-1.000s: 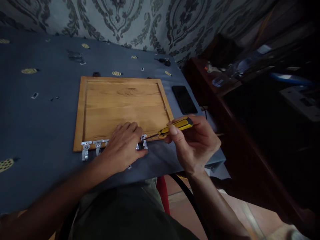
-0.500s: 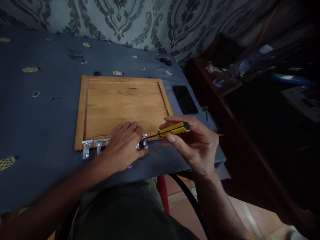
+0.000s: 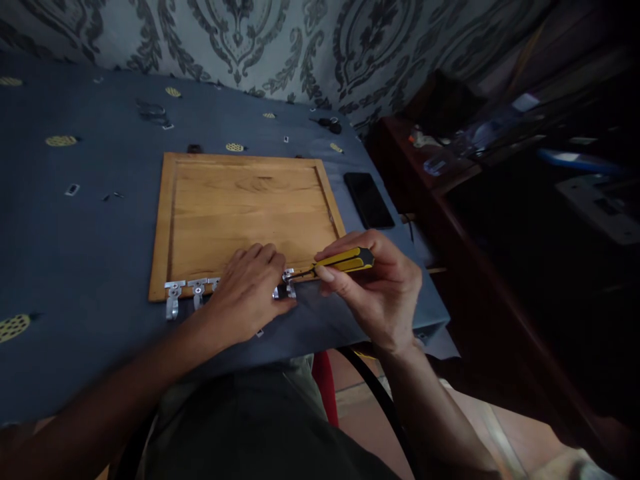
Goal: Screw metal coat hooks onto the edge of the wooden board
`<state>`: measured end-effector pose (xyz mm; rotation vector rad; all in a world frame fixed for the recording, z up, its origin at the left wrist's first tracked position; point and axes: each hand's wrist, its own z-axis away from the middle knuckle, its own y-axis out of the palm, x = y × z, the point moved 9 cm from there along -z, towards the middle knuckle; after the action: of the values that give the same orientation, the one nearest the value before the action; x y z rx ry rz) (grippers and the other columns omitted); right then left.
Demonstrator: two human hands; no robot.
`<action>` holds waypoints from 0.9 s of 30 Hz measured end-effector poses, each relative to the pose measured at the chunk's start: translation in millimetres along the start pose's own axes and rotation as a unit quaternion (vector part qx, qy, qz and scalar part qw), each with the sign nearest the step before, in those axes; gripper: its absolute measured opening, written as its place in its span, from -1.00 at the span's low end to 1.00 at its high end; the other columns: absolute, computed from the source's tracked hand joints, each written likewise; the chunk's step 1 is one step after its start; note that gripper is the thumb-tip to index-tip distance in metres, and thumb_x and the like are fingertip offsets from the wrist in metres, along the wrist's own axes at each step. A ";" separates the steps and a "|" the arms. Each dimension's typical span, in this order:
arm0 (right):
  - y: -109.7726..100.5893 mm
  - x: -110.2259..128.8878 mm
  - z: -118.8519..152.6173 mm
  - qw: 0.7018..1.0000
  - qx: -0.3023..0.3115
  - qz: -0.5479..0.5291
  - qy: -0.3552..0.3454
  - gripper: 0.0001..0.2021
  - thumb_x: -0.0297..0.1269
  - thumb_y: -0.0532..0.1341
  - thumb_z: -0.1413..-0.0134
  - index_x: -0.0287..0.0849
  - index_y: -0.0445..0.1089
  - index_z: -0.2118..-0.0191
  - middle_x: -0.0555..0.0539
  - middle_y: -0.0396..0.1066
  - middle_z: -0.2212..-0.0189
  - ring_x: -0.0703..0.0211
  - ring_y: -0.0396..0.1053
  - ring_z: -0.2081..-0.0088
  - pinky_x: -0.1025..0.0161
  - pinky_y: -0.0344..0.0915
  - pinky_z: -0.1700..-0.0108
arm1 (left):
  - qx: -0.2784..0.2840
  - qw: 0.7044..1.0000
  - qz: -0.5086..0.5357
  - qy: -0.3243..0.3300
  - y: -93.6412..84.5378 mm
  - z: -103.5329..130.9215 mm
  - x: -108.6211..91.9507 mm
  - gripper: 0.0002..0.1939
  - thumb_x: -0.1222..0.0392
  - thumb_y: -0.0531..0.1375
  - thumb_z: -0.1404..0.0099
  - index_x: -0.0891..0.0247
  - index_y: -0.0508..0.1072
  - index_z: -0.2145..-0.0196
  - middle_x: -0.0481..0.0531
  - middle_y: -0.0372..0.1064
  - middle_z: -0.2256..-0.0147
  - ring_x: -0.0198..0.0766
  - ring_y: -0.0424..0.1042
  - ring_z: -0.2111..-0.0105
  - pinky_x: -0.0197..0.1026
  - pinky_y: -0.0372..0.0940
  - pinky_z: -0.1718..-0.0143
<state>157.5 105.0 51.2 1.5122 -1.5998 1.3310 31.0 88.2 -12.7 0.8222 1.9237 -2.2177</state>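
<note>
A wooden board [image 3: 245, 200] with a raised frame lies flat on the table. Silver metal hooks [image 3: 173, 300] are lined up along its near edge, with cross-head screws showing in the left ones. My left hand [image 3: 253, 290] rests over the middle of this row, hiding part of it. Its thumb and fingers close around the rightmost metal hook [image 3: 290, 285]. Between the thumb and fingers of my right hand [image 3: 383, 287] is a yellow and black screwdriver [image 3: 345, 260]. The screwdriver slants down to the left, and its tip meets the rightmost hook.
A black phone [image 3: 369, 200] lies right of the board. Small screws [image 3: 118, 195] are on the blue tablecloth [image 3: 100, 253] to the left, and a dark key-like item [image 3: 330, 125] is at the back. A dark wooden cabinet [image 3: 425, 193] with clutter stands at the right.
My right hand has shifted slightly left, its fingers changing position around the screwdriver handle. My left hand and the board look unmoved.
</note>
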 end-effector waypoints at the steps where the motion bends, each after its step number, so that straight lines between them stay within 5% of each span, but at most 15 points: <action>1: 0.3 0.2 0.5 1.000 0.000 -0.002 -0.003 -0.73 -0.16 0.51 -0.01 -0.13 0.44 0.38 0.06 0.50 0.45 0.34 0.40 0.58 0.37 0.39 0.56 | 0.000 1.000 0.001 0.001 0.4 -0.1 0.1 -0.74 0.12 0.39 -0.23 0.22 0.41 0.24 0.11 0.43 0.15 0.08 0.43 0.02 0.08 0.32 0.00; 10: -18.5 18.0 9.4 0.989 -0.101 0.000 -0.111 -0.90 -0.35 0.41 -0.16 -0.07 0.53 0.22 -0.01 0.56 0.29 0.29 0.44 0.53 0.26 0.47 0.48 | 0.013 1.000 -0.015 0.005 0.6 0.4 -0.2 -0.68 0.08 0.40 -0.25 0.26 0.43 0.16 0.12 0.43 0.13 0.07 0.41 0.01 0.08 0.31 -0.03; 27: -2.9 -0.1 3.8 0.998 -0.037 0.020 -0.047 -0.86 -0.32 0.45 -0.10 -0.12 0.50 0.28 0.06 0.50 0.38 0.33 0.45 0.50 0.36 0.44 0.46 | 0.017 1.000 -0.022 0.002 3.2 -0.9 0.0 -0.66 0.06 0.39 -0.25 0.28 0.45 0.13 0.13 0.43 0.11 0.07 0.42 0.02 0.08 0.32 -0.03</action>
<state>161.1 101.9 50.6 1.5257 -1.7280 1.2232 32.5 88.3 -15.6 0.7963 1.9284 -2.2822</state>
